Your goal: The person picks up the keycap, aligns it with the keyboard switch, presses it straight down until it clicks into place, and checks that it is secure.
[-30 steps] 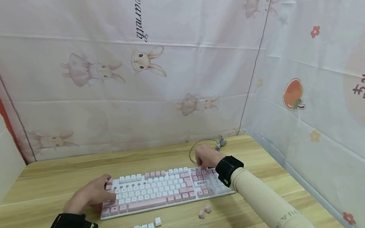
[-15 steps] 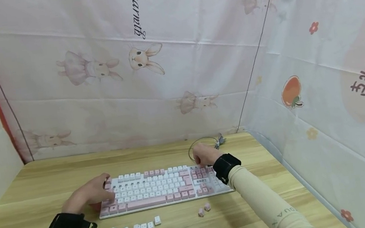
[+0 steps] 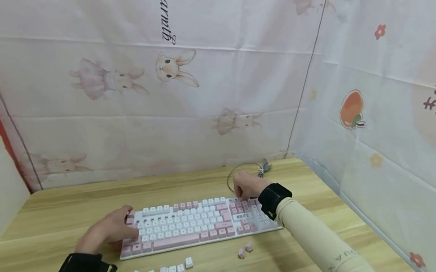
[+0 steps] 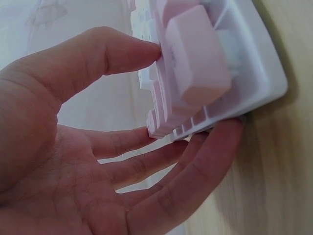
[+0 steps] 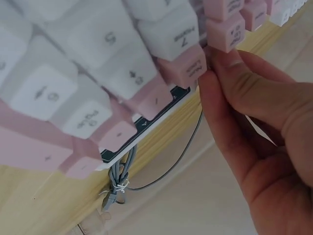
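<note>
A white and pink keyboard (image 3: pixel 180 227) lies on the wooden table. At its left end my left hand (image 3: pixel 108 229) grips it; in the left wrist view the thumb touches the pink keys and the other fingers reach along and under the edge. My right hand (image 3: pixel 248 185) is at the back edge, near the number pad. In the right wrist view its thumb and index finger pinch at a pink keycap (image 5: pixel 226 35) beside the Num Lock key (image 5: pixel 188 68); the fingertips partly hide the spot. Several white keycaps (image 3: pixel 172 271) and two pink keycaps (image 3: pixel 241 253) lie in front.
Behind the keyboard a grey cable (image 3: pixel 263 167) is bundled with a white tie. Part of the number row shows dark spots without caps. Printed cloth walls (image 3: pixel 140 132) stand behind and to the right of the table (image 3: pixel 86 197).
The view has shifted slightly. Both hands stay at the same places on the keyboard, and the loose keycaps have not moved.
</note>
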Motion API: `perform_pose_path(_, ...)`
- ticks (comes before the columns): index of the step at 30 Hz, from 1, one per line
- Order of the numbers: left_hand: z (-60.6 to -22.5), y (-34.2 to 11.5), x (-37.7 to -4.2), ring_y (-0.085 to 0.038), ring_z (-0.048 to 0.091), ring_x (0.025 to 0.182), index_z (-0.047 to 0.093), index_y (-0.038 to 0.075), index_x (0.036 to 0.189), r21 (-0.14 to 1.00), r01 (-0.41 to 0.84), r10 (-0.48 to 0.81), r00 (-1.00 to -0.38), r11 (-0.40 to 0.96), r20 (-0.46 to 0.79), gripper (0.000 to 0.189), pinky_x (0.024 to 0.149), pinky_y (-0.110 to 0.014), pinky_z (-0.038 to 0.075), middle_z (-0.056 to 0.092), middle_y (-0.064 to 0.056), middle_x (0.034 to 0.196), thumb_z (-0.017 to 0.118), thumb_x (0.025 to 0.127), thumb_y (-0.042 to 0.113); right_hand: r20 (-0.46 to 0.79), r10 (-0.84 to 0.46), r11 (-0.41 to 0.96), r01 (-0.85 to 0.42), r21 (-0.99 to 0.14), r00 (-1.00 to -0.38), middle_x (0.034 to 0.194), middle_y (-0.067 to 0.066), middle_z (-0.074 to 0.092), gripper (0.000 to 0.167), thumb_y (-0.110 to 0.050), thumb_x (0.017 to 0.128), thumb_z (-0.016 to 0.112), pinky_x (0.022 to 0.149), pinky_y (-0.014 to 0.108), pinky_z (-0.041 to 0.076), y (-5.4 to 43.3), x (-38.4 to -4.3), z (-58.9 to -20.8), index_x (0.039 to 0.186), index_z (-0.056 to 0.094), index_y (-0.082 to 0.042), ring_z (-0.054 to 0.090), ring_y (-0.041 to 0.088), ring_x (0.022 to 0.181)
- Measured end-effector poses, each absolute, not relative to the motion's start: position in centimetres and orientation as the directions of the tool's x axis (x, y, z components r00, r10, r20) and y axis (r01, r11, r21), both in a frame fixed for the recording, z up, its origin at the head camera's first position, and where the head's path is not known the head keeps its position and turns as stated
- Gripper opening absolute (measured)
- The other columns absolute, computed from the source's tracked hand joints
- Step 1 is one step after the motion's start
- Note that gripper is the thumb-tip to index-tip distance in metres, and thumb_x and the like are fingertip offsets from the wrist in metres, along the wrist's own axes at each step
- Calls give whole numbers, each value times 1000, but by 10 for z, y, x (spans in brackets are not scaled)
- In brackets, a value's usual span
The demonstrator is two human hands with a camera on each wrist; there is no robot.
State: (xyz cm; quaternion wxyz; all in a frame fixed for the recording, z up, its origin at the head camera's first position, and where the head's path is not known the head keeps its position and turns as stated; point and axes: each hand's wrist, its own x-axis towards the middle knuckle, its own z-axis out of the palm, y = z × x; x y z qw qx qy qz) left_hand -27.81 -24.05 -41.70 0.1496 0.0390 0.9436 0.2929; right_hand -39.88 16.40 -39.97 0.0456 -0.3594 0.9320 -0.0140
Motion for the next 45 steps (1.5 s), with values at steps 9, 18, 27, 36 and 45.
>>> perform_pose_path(9,-417,-241,-278,-45,57,116,27,-14,152,559,10,172,-956,829,-238,90,88,-49,55,39,-44,148,75,86,23,-61,-687,727,-684,-69,-724,76,2,76,12,2,77,85,69,27,57,167,-399,-398,76,80,-9,66,10,71)
perform_pose_path(18,-417,-240,-277,-57,47,132,29,-14,151,550,40,188,-958,834,-217,89,104,-65,45,40,-44,148,76,86,25,-73,-665,747,-661,-74,-743,79,1,76,10,0,80,84,72,28,57,170,-398,-402,79,81,-9,65,10,73)
perform_pose_path(27,-418,-239,-276,-41,57,115,28,-13,153,561,-4,164,-955,828,-249,89,86,-47,55,40,-43,148,76,88,24,-56,-663,748,-656,-104,-747,82,1,75,10,0,84,81,75,30,56,173,-393,-403,83,80,-9,61,10,75)
perform_pose_path(36,-417,-241,-275,-48,54,123,28,-14,152,550,7,167,-956,835,-242,88,99,-60,50,40,-43,148,76,88,25,-27,-694,717,-688,-118,-719,86,3,76,7,-1,85,80,77,29,56,175,-389,-403,88,80,-7,62,10,77)
perform_pose_path(45,-414,-242,-275,-54,49,130,28,-13,153,547,13,169,-957,837,-235,89,103,-64,47,39,-44,149,75,87,24,9,-704,702,-698,-143,-710,90,6,78,7,-2,87,78,78,27,57,181,-383,-400,93,80,-6,70,14,82)
